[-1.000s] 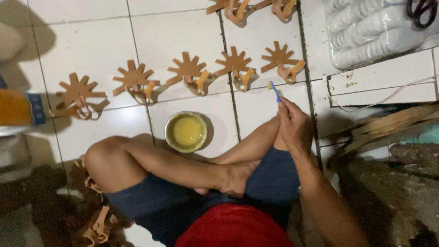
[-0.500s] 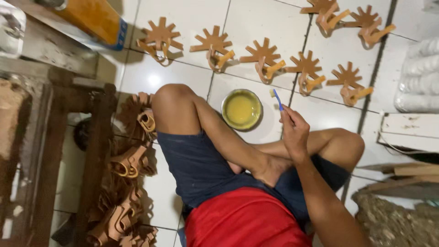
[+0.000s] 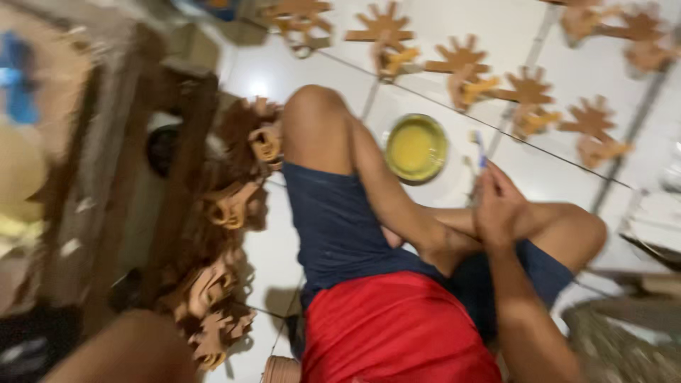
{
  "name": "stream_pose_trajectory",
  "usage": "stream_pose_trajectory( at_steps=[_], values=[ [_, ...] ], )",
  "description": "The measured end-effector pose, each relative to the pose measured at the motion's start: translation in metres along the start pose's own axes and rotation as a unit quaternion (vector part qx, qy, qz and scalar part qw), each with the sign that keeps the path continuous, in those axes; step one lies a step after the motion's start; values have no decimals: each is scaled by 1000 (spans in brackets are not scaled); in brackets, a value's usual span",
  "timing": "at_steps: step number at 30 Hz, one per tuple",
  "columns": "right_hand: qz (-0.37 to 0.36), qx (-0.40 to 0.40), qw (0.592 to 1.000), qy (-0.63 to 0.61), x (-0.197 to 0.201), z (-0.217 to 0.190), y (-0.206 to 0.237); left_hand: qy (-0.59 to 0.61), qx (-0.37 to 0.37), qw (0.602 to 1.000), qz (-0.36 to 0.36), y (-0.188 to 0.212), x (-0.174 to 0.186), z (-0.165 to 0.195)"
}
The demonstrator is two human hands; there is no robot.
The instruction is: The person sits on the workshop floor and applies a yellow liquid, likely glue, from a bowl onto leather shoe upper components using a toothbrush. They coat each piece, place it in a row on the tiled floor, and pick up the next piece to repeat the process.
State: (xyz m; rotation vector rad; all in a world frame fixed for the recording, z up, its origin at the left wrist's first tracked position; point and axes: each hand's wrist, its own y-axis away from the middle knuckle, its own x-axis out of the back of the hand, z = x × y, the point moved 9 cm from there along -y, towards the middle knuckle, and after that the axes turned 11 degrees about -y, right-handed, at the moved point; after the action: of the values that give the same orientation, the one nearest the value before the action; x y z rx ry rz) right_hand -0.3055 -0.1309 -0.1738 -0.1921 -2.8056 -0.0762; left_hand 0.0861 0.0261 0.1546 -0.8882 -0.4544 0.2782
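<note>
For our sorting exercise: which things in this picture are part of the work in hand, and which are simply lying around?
In use:
right hand
small brush held in it
bowl of yellow liquid
brown star-shaped cutouts laid out on the tiles

Lying about:
pile of brown pieces
wooden bench

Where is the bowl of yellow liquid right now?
In the head view the bowl of yellow liquid sits on the white tiled floor, just right of the raised knee and left of the right hand holding a small brush.
</note>
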Motion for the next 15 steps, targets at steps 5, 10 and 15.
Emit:
stream_pose_trajectory(
  at_steps=[5, 10, 15],
  values=[
    [-4, -1, 1000, -6, 1, 12, 10, -259, 165, 948, -86, 60, 31, -91],
    [-29, -4, 999, -30, -9, 16, 14, -473, 366, 726, -340, 192, 23, -203],
    [-34, -24, 997, -70, -16, 19, 19, -422, 505, 696, -287, 254, 49, -228]
  ],
)
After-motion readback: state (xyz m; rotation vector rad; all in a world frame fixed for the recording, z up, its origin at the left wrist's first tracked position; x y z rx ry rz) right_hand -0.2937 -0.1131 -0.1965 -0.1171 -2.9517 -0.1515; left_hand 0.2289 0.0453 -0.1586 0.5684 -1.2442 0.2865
